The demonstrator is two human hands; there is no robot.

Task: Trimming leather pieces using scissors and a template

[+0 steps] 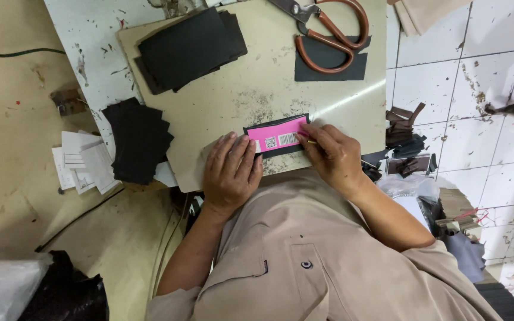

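We see a pink label (277, 135) lying flat on a small black cut piece (276, 123), which sits at the near edge of the tan work board (239, 89), well below the orange-handled scissors (328, 30) at the board's far edge; we judge both label and black piece to be light, thin and flexible, apt to slide on the smooth board unless pressed down, and best taken by an edge or corner between fingertips; our left hand (231, 169) lies palm down at the label's left end, fingers spread and flat, pressing rather than gripping; our right hand (330, 153) rests at the label's right end, fingers curled, pinching what seems a thin stick, though we cannot tell for sure; both wrists are bent inward toward the label; a stack of black pieces (190, 47) lies on the board's far left, another fanned pile (138, 139) just off its left edge.
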